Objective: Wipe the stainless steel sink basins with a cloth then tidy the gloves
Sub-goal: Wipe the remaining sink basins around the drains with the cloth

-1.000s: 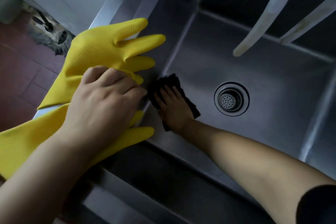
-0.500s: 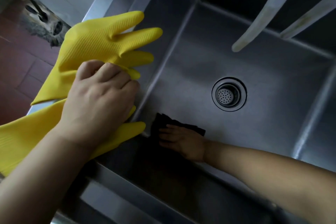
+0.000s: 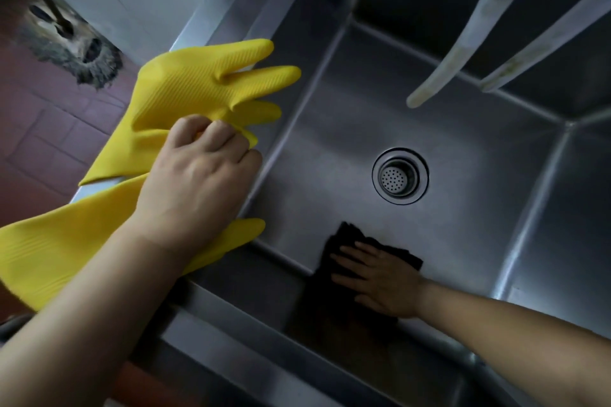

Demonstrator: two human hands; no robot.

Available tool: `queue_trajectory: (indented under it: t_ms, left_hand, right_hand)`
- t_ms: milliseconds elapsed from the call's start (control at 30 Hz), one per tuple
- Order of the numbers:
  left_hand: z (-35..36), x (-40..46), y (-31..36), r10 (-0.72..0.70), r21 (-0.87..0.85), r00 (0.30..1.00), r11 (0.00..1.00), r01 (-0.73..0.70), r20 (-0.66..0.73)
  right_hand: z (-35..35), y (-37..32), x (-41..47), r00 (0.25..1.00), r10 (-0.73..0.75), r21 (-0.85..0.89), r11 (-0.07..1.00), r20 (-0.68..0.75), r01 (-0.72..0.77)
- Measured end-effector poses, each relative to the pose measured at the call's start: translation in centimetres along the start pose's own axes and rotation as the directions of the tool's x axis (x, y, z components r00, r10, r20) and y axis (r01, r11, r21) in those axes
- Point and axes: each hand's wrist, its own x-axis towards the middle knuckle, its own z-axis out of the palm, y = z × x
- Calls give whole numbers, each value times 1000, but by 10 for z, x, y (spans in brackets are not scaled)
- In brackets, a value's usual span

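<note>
Left hand (image 3: 198,175), fingers curled, holds yellow gloves (image 3: 185,86) at frame left; right hand (image 3: 380,277), flat, presses black cloth (image 3: 345,236) on sink (image 3: 330,149) floor.

Right hand (image 3: 380,281) presses dark cloth (image 3: 345,239) on basin floor (image 3: 363,129); left hand (image 3: 198,185) grips 2 yellow gloves (image 3: 198,82) on sink rim (image 3: 211,20).

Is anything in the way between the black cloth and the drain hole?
Nothing visible. Only bare steel floor lies between the cloth under the right hand and the drain.
</note>
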Motion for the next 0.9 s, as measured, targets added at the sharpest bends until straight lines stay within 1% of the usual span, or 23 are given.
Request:
queue_trajectory:
  t_ms: [167,300,367,467,533,600,667,767,833,900]
  left_hand:
    - [1,-1,3,2,16,1000,1000,-2,-9]
    - [-1,-1,2,10,3,1000,1000,-10,3]
    - [-3,0,2,23,-10,1000,1000,-23,12]
    - [-9,2,3,35,-25,999,999,-35,20]
    - [-14,5,4,34,-30,998,999,-33,44]
    - [-18,9,6,18,-41,997,999,-14,81]
    - [-23,14,12,-10,-81,993,996,20,121]
    - [-29,21,29,-35,-198,982,978,72,184]
    - [-26,26,48,22,-279,969,959,50,248]
    - [-16,30,68,87,-313,950,950,12,301]
  right_hand:
    - [-13,13,94,978,180,86,981,-103,-171]
    - [-23,39,128,938,320,181,938,-131,-295]
    - [-27,55,132,898,422,190,899,-124,-396]
    - [-30,75,118,795,599,169,796,-95,-581]
    - [-29,73,96,755,652,161,755,-75,-636]
    - [-27,58,66,750,658,153,749,-69,-644]
    - [-21,36,33,767,640,149,765,-57,-627]
    - [-10,0,-6,843,537,85,841,-20,-534]
    - [-1,-12,-14,890,457,49,889,-7,-456]
    - [3,-11,-6,926,378,42,925,-1,-377]
